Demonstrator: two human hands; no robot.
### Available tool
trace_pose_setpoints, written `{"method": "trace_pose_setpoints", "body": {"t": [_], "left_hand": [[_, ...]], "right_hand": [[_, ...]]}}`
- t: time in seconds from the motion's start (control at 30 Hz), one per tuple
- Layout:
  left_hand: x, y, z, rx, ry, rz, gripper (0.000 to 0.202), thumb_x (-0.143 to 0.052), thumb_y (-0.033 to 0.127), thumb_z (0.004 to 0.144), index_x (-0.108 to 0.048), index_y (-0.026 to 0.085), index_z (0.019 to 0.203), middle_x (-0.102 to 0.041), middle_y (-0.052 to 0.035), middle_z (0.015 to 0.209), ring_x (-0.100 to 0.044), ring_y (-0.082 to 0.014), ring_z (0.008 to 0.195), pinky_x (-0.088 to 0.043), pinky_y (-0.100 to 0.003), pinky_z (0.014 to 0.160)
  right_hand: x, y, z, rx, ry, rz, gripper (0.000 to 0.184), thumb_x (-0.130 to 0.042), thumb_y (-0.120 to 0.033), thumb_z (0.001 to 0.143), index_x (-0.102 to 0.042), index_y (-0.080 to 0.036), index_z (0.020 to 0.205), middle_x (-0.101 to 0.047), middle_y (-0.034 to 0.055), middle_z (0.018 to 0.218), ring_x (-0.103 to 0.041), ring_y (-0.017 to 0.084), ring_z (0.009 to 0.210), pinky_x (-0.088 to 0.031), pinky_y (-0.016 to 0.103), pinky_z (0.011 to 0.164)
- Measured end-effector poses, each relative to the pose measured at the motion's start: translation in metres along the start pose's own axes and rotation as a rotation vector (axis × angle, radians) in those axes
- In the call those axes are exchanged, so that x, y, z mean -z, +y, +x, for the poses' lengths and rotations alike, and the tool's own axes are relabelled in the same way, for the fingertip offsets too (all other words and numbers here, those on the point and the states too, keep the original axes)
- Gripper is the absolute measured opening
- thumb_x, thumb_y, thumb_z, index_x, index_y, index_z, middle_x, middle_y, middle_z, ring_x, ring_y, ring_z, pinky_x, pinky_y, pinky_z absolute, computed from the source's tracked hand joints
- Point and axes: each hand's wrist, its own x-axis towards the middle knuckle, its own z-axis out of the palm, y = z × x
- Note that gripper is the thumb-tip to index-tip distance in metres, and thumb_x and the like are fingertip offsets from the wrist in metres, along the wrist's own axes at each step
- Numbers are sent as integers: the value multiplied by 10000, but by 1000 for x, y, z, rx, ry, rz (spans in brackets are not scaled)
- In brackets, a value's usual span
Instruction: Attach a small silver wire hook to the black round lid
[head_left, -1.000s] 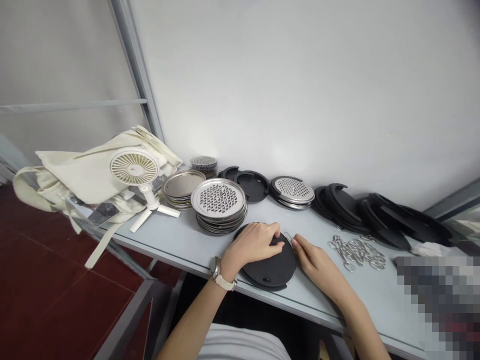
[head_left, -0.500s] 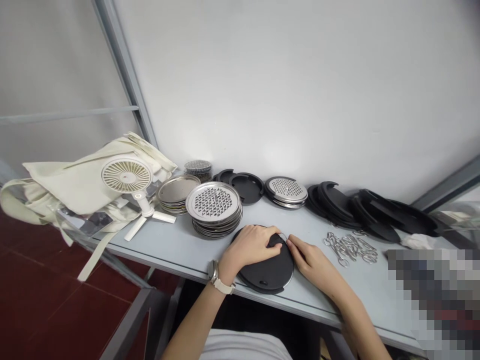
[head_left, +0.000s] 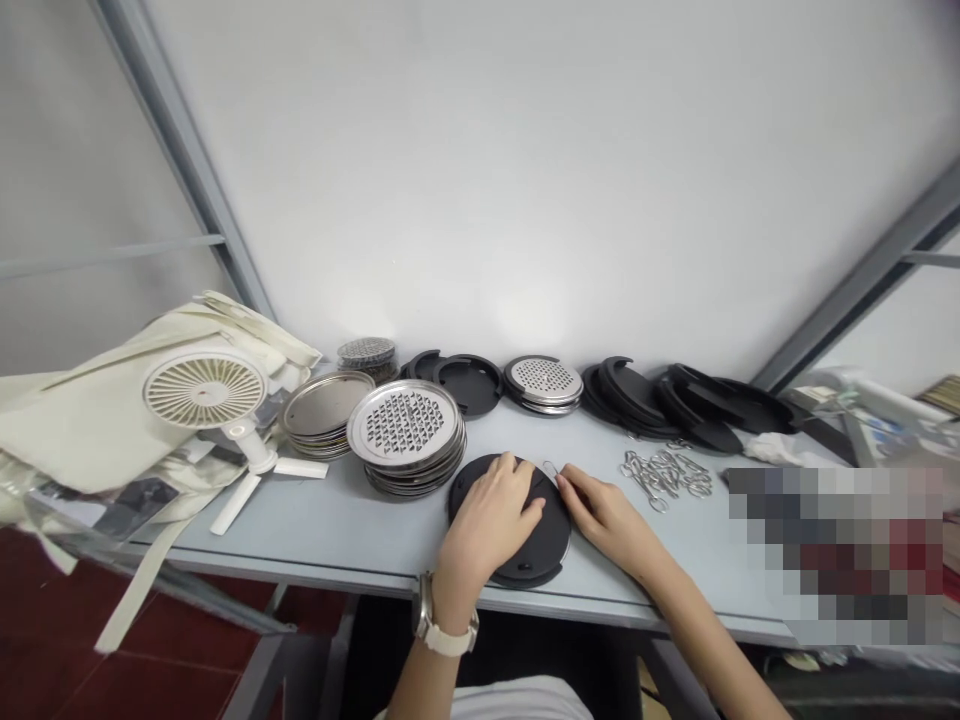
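Right hand (head_left: 604,520) pinches a wire hook (head_left: 550,468) at the rim of a black plastic disc (head_left: 551,545), lower centre of the frame.
Left hand (head_left: 487,525) lies spread, pressing the disc down — if that pressure eases, the disc could slide and the hook slip free. Since the earlier frame, the left fingers have drawn back from the hook.
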Motion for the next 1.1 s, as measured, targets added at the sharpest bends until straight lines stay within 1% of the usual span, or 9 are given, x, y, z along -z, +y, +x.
{"method": "trace_pose_setpoints", "body": {"t": [0.1, 0.2, 0.27, 0.33, 0.37, 0.47, 0.7, 0.93, 1.1], "left_hand": [[-6, 7, -7, 46, 86, -42, 291, -444, 376, 913, -528, 208, 1136, -520, -87, 1087, -485, -243, 1095, -410, -382, 950], [-17, 10, -9, 0, 88, -49, 433, -425, 413, 917, -424, 208, 1299, -494, -110, 1218, -454, -264, 1160, -360, -435, 1009], [-24, 8, -8, -26, 75, -53, 500, -391, 412, 930, -335, 189, 1373, -441, -129, 1334, -412, -268, 1239, -333, -442, 1041], [-29, 5, -7, 19, 116, -32, 593, -373, 425, 932, -234, 128, 1426, -309, -176, 1454, -304, -294, 1343, -298, -467, 1070], [-32, 4, -6, 34, 128, -14, 607, -361, 421, 936, -219, 99, 1431, -267, -193, 1479, -259, -298, 1372, -288, -468, 1080], [-36, 0, -4, 5, 114, 40, 576, -334, 411, 946, -298, 58, 1400, -307, -197, 1473, -255, -286, 1384, -269, -459, 1104], [-33, -2, -5, -66, 120, 56, 517, -335, 390, 951, -362, 85, 1367, -380, -169, 1443, -315, -258, 1363, -276, -462, 1109], [-22, -13, -8, -175, 81, -8, 401, -357, 337, 954, -432, 142, 1296, -452, -104, 1398, -348, -206, 1337, -286, -402, 1108], [-22, -15, -9, -170, 80, 0, 383, -344, 319, 961, -421, 150, 1296, -438, -111, 1405, -352, -209, 1331, -290, -415, 1100]], "right_hand": [[2, 2, -1, 35, 111, 15, 249, -365, -318, 958, -556, -210, 840, -623, 37, 779, -585, 183, 745, -445, 292, 716], [4, 6, 1, 77, 192, 34, 229, -400, -292, 952, -610, -202, 932, -645, 70, 939, -579, 203, 915, -437, 323, 842], [3, 8, 1, 76, 222, 36, 229, -416, -289, 950, -627, -200, 956, -637, 77, 966, -574, 206, 933, -438, 332, 854], [2, 11, 2, 74, 233, 31, 226, -435, -291, 945, -639, -198, 973, -630, 78, 949, -577, 208, 917, -445, 337, 842], [1, 11, 2, 76, 233, 30, 225, -441, -291, 942, -642, -197, 979, -628, 76, 932, -580, 207, 903, -450, 337, 831], [-1, 11, 2, 74, 217, 46, 220, -445, -285, 940, -643, -200, 988, -631, 71, 907, -592, 206, 885, -460, 333, 814], [-2, 11, 2, 43, 189, 151, 214, -477, -283, 927, -643, -235, 1053, -675, 49, 1032, -602, 204, 980, -450, 345, 889], [-1, 6, 3, 3, 99, 241, 238, -470, -296, 928, -653, -223, 1060, -683, 57, 1057, -617, 201, 982, -466, 337, 892], [1, 0, 2, -36, 65, 298, 256, -463, -319, 931, -668, -209, 1038, -692, 65, 1063, -625, 200, 993, -468, 328, 908]]}}
